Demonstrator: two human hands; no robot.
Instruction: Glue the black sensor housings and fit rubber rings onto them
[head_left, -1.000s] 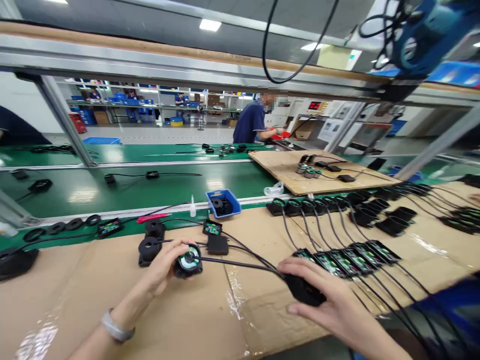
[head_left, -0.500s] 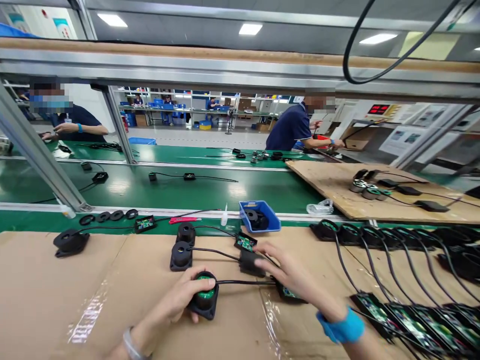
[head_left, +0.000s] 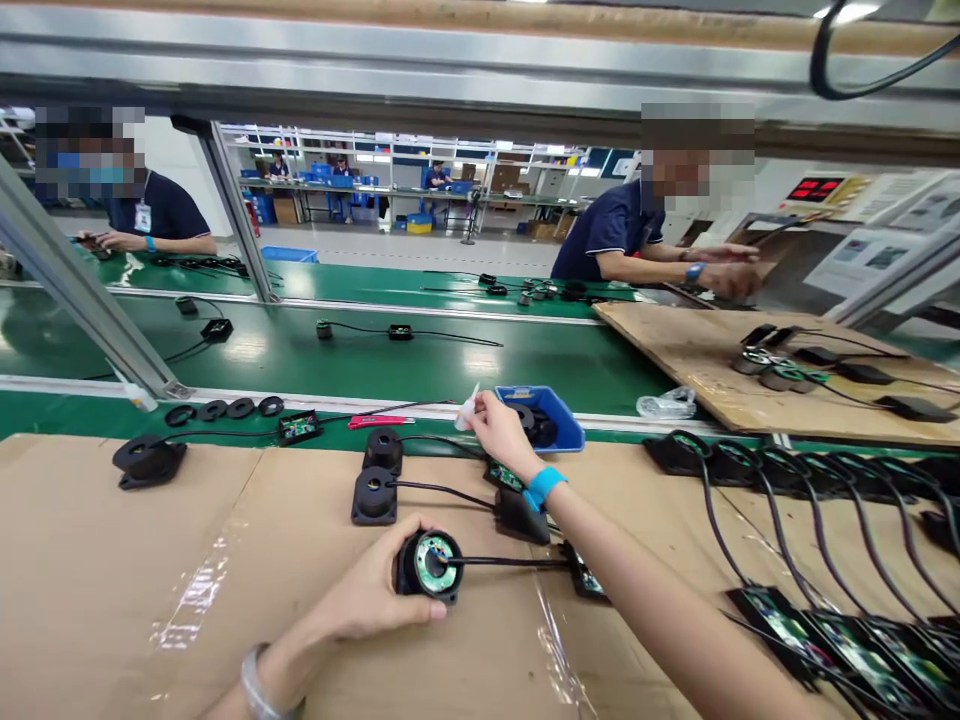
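My left hand (head_left: 375, 592) grips a black round housing (head_left: 433, 566) with a square base, thumb and fingers on either side. Its open face, tilted toward me, shows a green circuit board ring with small wires. A black cable (head_left: 510, 562) runs right from it to a black box with a circuit board (head_left: 589, 575), partly behind my right forearm. Farther back, my right hand (head_left: 501, 430) is closed on a small white dropper bottle (head_left: 466, 412) with a thin tip, at the left side of a blue bin (head_left: 574, 440).
Two more black housings (head_left: 375, 496) stand behind my left hand, cabled to boxes. A red utility knife (head_left: 375, 422) and black rings (head_left: 240, 408) lie along the back strip. Rows of cabled housings (head_left: 679, 452) fill the right side. Co-workers (head_left: 607, 240) sit across the green bench.
My right hand has moved from above the black boxes back to the white bottle and grasped it. The housing in my left hand has turned, exposing its board. The view has tilted down.
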